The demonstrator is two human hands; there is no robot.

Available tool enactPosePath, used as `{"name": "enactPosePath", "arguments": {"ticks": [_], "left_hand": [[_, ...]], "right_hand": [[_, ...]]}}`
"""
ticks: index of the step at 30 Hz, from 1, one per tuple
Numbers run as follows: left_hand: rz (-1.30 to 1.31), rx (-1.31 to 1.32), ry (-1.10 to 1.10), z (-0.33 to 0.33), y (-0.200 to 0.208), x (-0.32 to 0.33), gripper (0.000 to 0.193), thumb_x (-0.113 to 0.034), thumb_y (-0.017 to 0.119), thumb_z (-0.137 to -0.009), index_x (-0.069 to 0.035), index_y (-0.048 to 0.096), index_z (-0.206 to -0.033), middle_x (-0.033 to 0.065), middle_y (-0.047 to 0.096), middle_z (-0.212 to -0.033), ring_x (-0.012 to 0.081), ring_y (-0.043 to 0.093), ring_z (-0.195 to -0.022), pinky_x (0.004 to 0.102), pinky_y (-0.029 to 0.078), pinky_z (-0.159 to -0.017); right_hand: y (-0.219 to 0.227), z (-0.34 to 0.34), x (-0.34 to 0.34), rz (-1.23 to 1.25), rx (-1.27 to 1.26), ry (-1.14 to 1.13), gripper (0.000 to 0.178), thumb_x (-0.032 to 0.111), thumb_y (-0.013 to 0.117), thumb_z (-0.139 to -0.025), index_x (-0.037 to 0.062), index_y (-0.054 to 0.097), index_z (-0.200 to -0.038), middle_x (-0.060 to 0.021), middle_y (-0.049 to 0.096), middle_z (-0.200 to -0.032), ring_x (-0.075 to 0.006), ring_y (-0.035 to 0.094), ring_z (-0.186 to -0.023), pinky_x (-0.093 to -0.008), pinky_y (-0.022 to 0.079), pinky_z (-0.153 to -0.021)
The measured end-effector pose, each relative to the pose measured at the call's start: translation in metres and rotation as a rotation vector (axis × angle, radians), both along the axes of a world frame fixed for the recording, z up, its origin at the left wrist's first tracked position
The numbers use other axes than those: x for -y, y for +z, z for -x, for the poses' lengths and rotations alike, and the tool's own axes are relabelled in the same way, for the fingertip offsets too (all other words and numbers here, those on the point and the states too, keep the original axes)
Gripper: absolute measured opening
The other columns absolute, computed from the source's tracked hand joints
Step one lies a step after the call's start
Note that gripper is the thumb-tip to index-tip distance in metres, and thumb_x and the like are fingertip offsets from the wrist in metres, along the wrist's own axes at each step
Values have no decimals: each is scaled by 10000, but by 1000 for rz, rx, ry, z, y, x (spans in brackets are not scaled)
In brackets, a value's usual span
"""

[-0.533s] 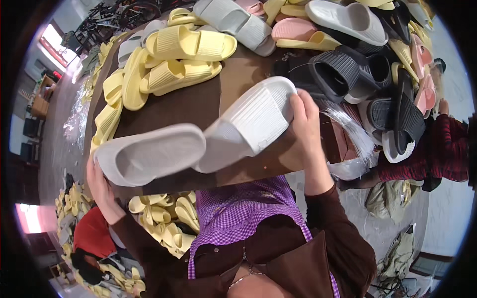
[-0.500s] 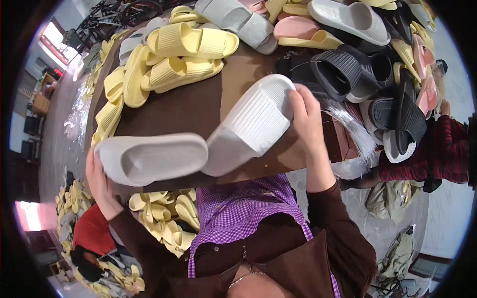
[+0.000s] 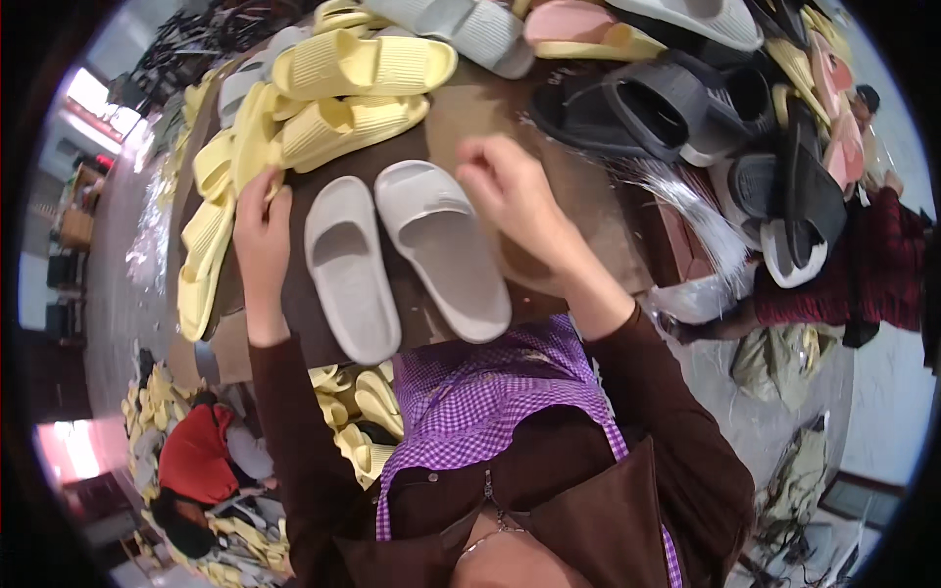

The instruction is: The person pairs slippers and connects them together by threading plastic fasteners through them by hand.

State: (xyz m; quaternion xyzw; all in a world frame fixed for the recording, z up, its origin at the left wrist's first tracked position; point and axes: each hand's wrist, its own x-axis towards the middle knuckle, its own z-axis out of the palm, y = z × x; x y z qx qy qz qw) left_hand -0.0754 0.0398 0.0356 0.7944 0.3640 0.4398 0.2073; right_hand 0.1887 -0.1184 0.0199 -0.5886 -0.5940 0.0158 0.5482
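Note:
Two light grey slide sandals lie side by side on the brown tabletop (image 3: 470, 113), soles down and toes pointing away from me. The left slide (image 3: 353, 279) and the right slide (image 3: 453, 265) are slightly apart. My left hand (image 3: 261, 240) is left of the pair, fingers extended and thumb apart, at the near end of the yellow slides (image 3: 257, 137); whether it touches one I cannot tell. My right hand (image 3: 515, 196) hovers just right of the right slide's toe, blurred, its fingers loosely bent and apart, with nothing visible in it.
More yellow slides (image 3: 363, 64) line the table's far left. Black slides (image 3: 652, 108) and a pink-and-yellow pair (image 3: 588, 29) are at the far right, beside a bundle of clear plastic strands (image 3: 691, 216). A person in red (image 3: 196, 456) bends at lower left; another wears dark red stripes (image 3: 882, 274) at right.
The two grey slides came down from my hands and turned onto their soles, side by side. Both hands let go; the left moved up toward the yellow slides, the right shifted left.

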Motion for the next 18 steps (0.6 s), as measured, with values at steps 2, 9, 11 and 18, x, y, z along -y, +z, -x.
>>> {"name": "enactPosePath", "arguments": {"ticks": [2,9,11,18], "left_hand": [[36,37,-16,5,-7,28,266,-68,553,-882,-5,572,-1140,97,603,-1086,167,574,-988,266,442,-839],[326,252,-11,8,-33,103,256,-33,523,-902,52,546,-1143,103,609,-1038,154,572,-967,265,443,-867],[389,333,-11,8,-40,119,257,-32,519,-907,62,540,-1145,103,608,-1029,152,571,-963,265,444,-870],[540,364,-51,1,-51,147,249,-61,508,-925,41,544,-1149,80,617,-992,134,569,-941,250,441,-839]], "right_hand": [[-19,-1,35,25,1,20,159,51,611,-810,0,606,-960,-129,601,-845,-218,592,-710,-295,478,-648],[-45,-35,115,257,26,-357,141,33,605,-803,23,608,-944,-136,611,-833,-266,618,-726,-318,486,-631],[-39,-42,124,213,189,-527,109,34,601,-801,22,615,-909,-141,618,-826,-283,624,-730,-332,494,-635],[-47,-60,131,433,369,-644,103,28,595,-793,32,618,-893,-143,631,-817,-303,630,-746,-362,508,-661]]}}
